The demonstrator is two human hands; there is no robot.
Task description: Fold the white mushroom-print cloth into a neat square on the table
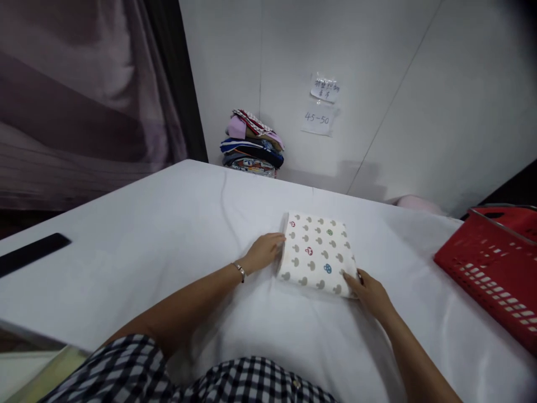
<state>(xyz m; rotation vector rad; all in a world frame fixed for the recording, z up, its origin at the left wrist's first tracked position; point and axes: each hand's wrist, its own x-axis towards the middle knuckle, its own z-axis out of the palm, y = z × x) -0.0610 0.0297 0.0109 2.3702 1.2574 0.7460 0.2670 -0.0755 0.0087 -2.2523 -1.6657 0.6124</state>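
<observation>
White table (146, 224) is spreading across most of the scene, its far edge running below a pale wall (377, 61). Purplish drapery (75, 106) is hanging at the far left, beyond the table's slanting edge. A red basket (474, 238) is standing at the right. A pile of folded fabrics (251, 145) is sitting by the wall at the far edge, and a flat black strip (33, 253) is lying at the left. Right of the middle, a folded cloth (312, 252) printed with mushrooms is lying flat on the table; white surface is stretching widely between it and the strip, more narrowly toward the basket. The right hand (371, 294) is clamping the cloth's near right corner, thumb on top. The left hand (263, 252) is touching the left edge with its fingertips, fingers close together; whether they are gripping, I cannot tell. A metal bracelet (240, 271) is circling the left wrist.
</observation>
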